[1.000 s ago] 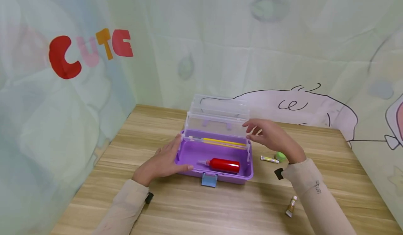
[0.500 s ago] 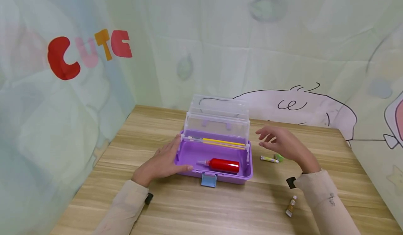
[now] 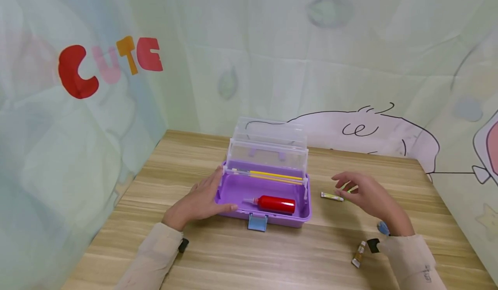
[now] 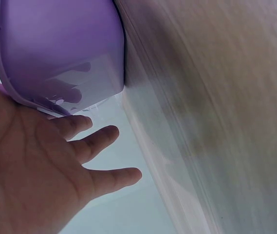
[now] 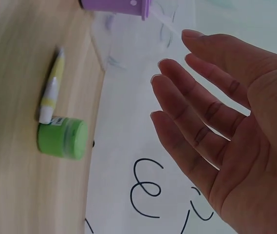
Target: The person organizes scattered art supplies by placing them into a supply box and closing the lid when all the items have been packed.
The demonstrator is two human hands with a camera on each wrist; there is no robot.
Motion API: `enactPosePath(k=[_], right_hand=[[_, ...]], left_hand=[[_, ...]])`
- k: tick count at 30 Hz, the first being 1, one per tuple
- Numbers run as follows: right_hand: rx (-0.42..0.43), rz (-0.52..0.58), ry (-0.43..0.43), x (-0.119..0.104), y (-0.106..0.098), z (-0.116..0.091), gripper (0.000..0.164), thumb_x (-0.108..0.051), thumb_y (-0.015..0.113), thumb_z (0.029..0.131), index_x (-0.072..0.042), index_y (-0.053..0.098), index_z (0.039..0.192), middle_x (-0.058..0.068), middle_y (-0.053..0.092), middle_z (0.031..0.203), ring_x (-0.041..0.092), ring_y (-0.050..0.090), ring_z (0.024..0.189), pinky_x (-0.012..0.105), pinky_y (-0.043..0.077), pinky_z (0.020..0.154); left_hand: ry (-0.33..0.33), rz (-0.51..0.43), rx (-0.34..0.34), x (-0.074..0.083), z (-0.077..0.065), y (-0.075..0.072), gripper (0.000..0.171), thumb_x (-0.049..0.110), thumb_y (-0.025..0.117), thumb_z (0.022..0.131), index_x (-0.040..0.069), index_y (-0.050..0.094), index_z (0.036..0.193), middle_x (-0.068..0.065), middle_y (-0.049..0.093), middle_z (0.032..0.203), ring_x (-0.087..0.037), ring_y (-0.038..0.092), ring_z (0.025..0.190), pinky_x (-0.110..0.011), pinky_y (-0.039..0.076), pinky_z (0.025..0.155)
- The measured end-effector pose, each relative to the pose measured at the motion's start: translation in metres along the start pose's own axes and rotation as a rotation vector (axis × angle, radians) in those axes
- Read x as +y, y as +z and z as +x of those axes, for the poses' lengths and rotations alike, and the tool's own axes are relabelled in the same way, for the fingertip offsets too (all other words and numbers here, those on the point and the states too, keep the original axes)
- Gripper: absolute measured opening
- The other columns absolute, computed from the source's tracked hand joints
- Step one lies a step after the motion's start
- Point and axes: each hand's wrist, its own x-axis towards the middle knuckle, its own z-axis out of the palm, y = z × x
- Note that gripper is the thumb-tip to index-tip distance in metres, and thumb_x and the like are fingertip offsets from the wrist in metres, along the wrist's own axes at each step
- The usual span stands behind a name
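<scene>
A purple box point(image 3: 241, 188) with its clear lid point(image 3: 268, 130) raised stands mid-table. My left hand point(image 3: 197, 201) rests on its left end, fingers straight; in the left wrist view they spread along the purple wall point(image 4: 60, 44). Inside lies a red squeeze bottle point(image 3: 277, 204), with paintbrushes point(image 3: 272, 176) along the back. My right hand point(image 3: 367, 195) is over the table to the right, holding nothing, fingers loosely bent. Below it are a yellow paint tube point(image 3: 332, 196) and a green jar point(image 5: 63, 139), mostly hidden by the hand in the head view.
A brown paint tube point(image 3: 359, 254) lies near the right forearm. A blue item point(image 3: 383, 227), partly covered by the right wrist, sits beside it. The box's blue latch point(image 3: 257, 222) hangs down in front. Printed cloth point(image 3: 233, 43) walls the table's back and sides.
My right hand has moved away from the raised lid, to the right and toward me, over the green jar. The blue item has come into sight. My left hand stays on the box.
</scene>
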Motion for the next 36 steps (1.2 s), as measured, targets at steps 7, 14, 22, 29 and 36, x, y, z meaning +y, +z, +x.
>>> enactPosePath(k=[7, 14, 22, 29, 36], right_hand=[[0.027, -0.028, 0.015, 0.009, 0.007, -0.024, 0.029, -0.010, 0.074, 0.093, -0.006, 0.069, 0.122, -0.002, 0.072, 0.099, 0.010, 0.069, 0.086, 0.027, 0.059, 0.074], [0.044, -0.062, 0.061, 0.016, 0.015, -0.051, 0.027, -0.010, 0.076, 0.090, -0.004, 0.071, 0.116, -0.004, 0.072, 0.093, 0.003, 0.067, 0.079, 0.026, 0.058, 0.069], [-0.045, -0.051, 0.168, 0.027, 0.026, -0.074, 0.026, -0.016, 0.077, 0.090, -0.002, 0.071, 0.112, -0.006, 0.071, 0.088, 0.002, 0.065, 0.076, 0.025, 0.055, 0.067], [-0.059, -0.075, 0.178, 0.035, 0.035, -0.083, 0.025, -0.018, 0.080, 0.086, -0.006, 0.071, 0.106, -0.007, 0.068, 0.084, 0.003, 0.063, 0.073, 0.025, 0.053, 0.064], [-0.072, -0.025, 0.165, 0.036, 0.044, -0.087, 0.032, -0.024, 0.084, 0.084, -0.005, 0.069, 0.105, -0.006, 0.065, 0.084, 0.001, 0.064, 0.074, 0.023, 0.054, 0.064]], left_hand=[[-0.006, -0.002, -0.004, 0.000, 0.000, 0.000, 0.124, 0.075, 0.065, 0.082, 0.010, -0.002, 0.164, -0.010, 0.006, 0.171, -0.041, 0.016, 0.154, -0.074, 0.017, 0.115], [-0.006, -0.012, -0.001, -0.001, 0.001, 0.000, 0.124, 0.071, 0.069, 0.082, 0.013, -0.003, 0.164, -0.008, 0.006, 0.172, -0.038, 0.016, 0.155, -0.073, 0.017, 0.116], [0.032, -0.030, 0.031, -0.002, 0.002, 0.001, 0.124, 0.069, 0.072, 0.081, 0.015, -0.001, 0.165, -0.009, 0.016, 0.170, -0.037, 0.025, 0.153, -0.071, 0.024, 0.115], [0.036, -0.035, 0.035, -0.001, 0.003, 0.000, 0.123, 0.067, 0.073, 0.081, 0.016, -0.001, 0.165, -0.008, 0.017, 0.170, -0.037, 0.025, 0.152, -0.070, 0.024, 0.115], [0.037, -0.036, 0.035, -0.001, 0.002, 0.000, 0.122, 0.066, 0.073, 0.082, 0.015, -0.001, 0.165, -0.009, 0.015, 0.170, -0.038, 0.025, 0.152, -0.071, 0.024, 0.115]])
